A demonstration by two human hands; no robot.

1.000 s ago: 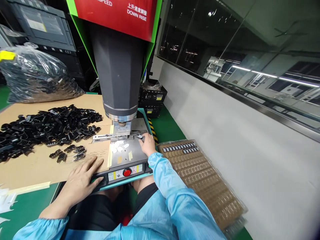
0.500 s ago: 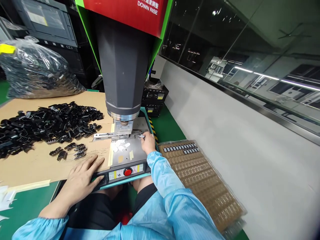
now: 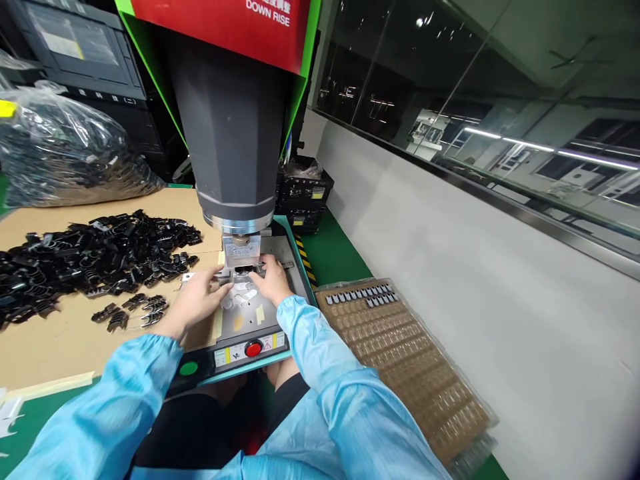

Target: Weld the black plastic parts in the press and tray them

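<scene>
Both of my hands are at the small metal fixture under the press head (image 3: 242, 251). A dark part (image 3: 245, 270) sits in the fixture, mostly hidden below the head. My left hand (image 3: 197, 297) comes in from the left, its thumb and index finger apart beside the fixture's near edge. On the other side, my right hand (image 3: 273, 280) has its thumb and index finger spread around the fixture's right end, close to the dark part. Whether either hand touches that part is not clear. White cut pieces (image 3: 241, 295) lie on the metal bed (image 3: 250, 320) just in front.
A heap of black plastic parts (image 3: 95, 257) covers the cardboard at left, with several set apart nearer me. Red (image 3: 253, 349) and green (image 3: 189, 368) buttons are on the machine's front. At right lies a clear blister tray (image 3: 400, 360) holding grey-tipped parts in its top rows.
My left hand has left the green button and moved to the fixture. My right hand has let go of a small grey piece and shifted left. The press head stands slightly higher above the fixture.
</scene>
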